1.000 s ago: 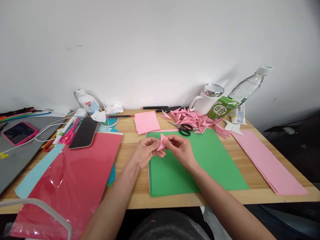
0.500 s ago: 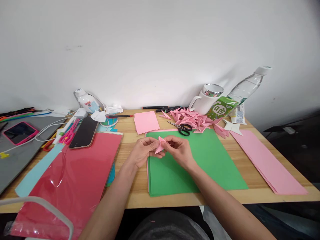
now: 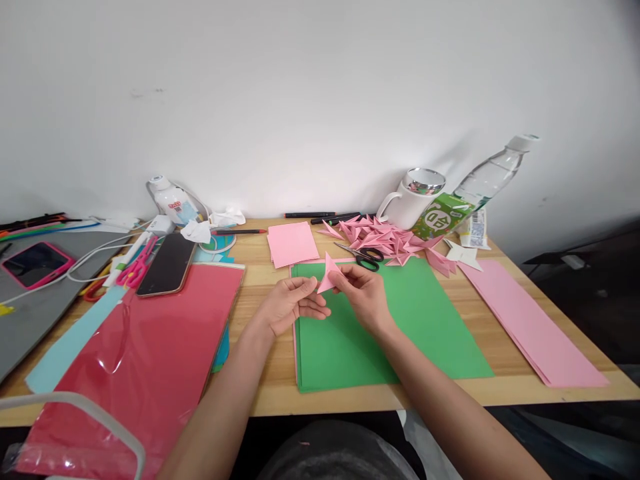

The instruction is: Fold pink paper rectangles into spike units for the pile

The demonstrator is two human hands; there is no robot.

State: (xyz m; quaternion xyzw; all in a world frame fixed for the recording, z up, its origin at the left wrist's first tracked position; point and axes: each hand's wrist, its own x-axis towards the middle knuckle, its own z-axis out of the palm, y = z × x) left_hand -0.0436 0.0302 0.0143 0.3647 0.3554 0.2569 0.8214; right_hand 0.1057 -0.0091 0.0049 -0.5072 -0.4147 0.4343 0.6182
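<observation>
Between the fingers of my right hand (image 3: pixel 365 297) is a small folded pink paper piece (image 3: pixel 328 272), pointed at its top and lower left. My left hand (image 3: pixel 293 303) is just left of it, fingers apart and palm partly turned up; its fingertips come close to the paper's lower corner. Both hands are above the left part of a stack of green paper sheets (image 3: pixel 395 347). Beyond them a heap of similar folded pink pieces (image 3: pixel 380 237) lies by the wall, with black-handled scissors (image 3: pixel 367 257) at its near edge.
Square pink sheets (image 3: pixel 293 243) are stacked behind my left hand. Long pink strips (image 3: pixel 535 327) lie at right. A white mug (image 3: pixel 410 200), green box (image 3: pixel 443 217) and tilted bottle (image 3: pixel 495 173) stand at back right. Red sheets in plastic (image 3: pixel 150 347) and a phone (image 3: pixel 167 265) are left.
My right hand has raised the folded pink paper slightly up and to the right. The left fingers, which were on the paper, have opened and come away from it.
</observation>
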